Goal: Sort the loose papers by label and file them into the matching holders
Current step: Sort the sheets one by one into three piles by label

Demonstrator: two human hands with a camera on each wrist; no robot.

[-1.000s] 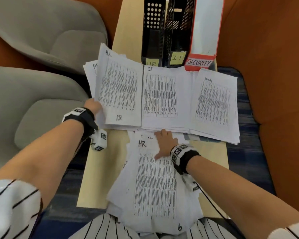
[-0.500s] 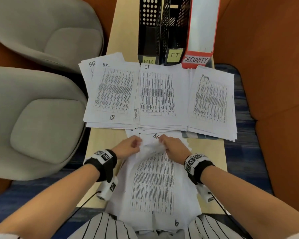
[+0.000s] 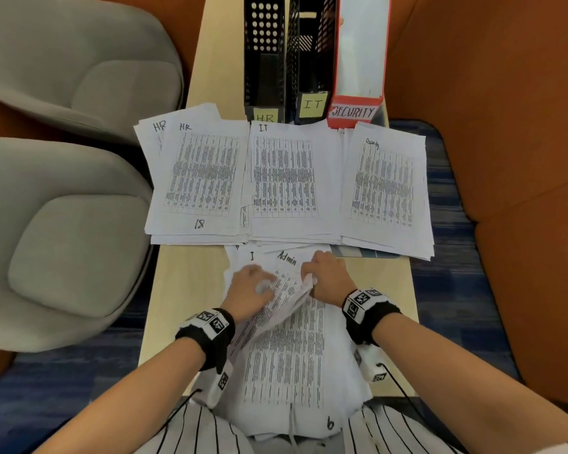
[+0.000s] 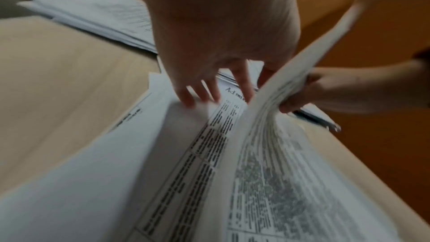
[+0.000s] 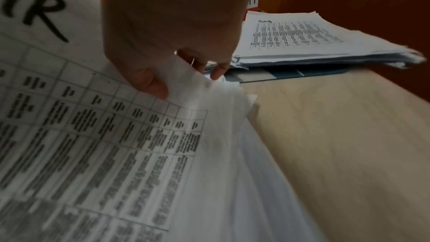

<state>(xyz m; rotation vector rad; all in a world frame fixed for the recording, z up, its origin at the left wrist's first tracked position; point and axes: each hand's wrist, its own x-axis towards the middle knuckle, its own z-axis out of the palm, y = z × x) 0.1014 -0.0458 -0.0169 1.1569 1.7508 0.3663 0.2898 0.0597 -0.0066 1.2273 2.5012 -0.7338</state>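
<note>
Nearest me lies the loose stack, topped by a sheet marked HR [image 3: 286,355] and numbered 6. My right hand [image 3: 322,273] pinches that sheet's far edge between thumb [image 5: 151,82] and fingers and curls it up off the stack. My left hand [image 3: 253,283] reaches under the raised edge, its straight fingers [image 4: 202,91] touching the sheet below, marked Admin [image 3: 287,258]. Beyond lie three sorted piles: HR [image 3: 200,178], IT [image 3: 286,178] and Security [image 3: 384,188]. Behind them stand the black HR holder [image 3: 264,60], the black IT holder [image 3: 312,60] and the red Security holder [image 3: 358,60].
The narrow wooden table [image 3: 184,290] shows bare strips either side of the loose stack. Two grey chairs [image 3: 63,240] stand at its left and an orange upholstered wall [image 3: 505,126] at its right. A blue folder [image 3: 358,252] peeks out under the Security pile.
My left hand left the HR pile and came back to the loose stack. My right hand went from lying flat on the top sheet to pinching and lifting its far edge.
</note>
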